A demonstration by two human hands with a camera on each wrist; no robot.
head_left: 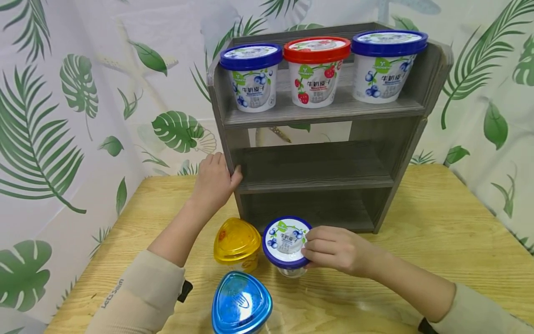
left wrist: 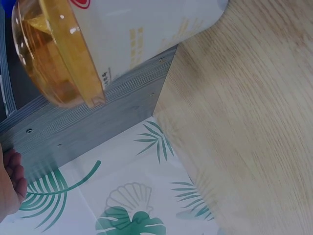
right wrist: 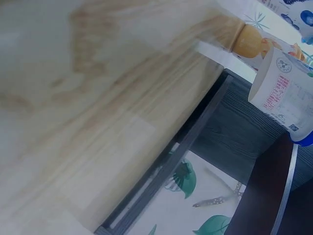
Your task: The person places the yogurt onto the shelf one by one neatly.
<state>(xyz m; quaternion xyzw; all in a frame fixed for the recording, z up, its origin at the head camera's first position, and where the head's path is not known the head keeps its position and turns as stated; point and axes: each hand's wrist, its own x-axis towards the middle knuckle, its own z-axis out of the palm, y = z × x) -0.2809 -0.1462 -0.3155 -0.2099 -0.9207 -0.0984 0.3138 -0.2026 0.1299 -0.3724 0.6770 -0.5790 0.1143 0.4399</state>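
Note:
A grey wooden shelf rack (head_left: 317, 185) stands on the table. My left hand (head_left: 214, 183) grips its left side panel, the thumb over the front edge; in the left wrist view curled fingers (left wrist: 13, 176) lie along that panel. My right hand (head_left: 333, 248) holds a white cup with a round blue lid and blueberry print (head_left: 288, 241) by the right of its lid, in front of the bottom shelf. The right wrist view shows the cup's white side (right wrist: 286, 93), with the hand out of sight. Left of it stands a cup with a yellow lid (head_left: 237, 241).
A cup with a shiny blue three-sided lid (head_left: 241, 304) stands nearest me. On the rack's top shelf are a small blue-lidded cup (head_left: 252, 79), a red-lidded strawberry cup (head_left: 315, 72) and a larger blue-lidded cup (head_left: 384, 67). Leaf-printed cloth (head_left: 167, 93) hangs behind.

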